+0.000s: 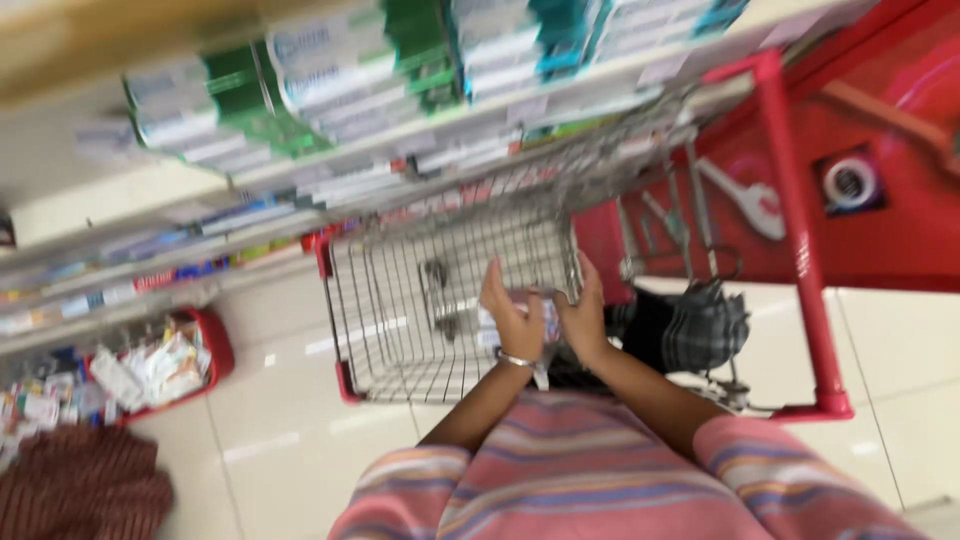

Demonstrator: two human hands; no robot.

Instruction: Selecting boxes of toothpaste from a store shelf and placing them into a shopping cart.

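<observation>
Both hands, left hand [512,318] and right hand [583,318], clasped 1 small blurred packet [545,318] between their fingers above the wire shopping cart [400,300].

Left hand [512,318] and right hand [583,315] raised together ahead of chest, fingers up, forearms converging; image blurred.
</observation>
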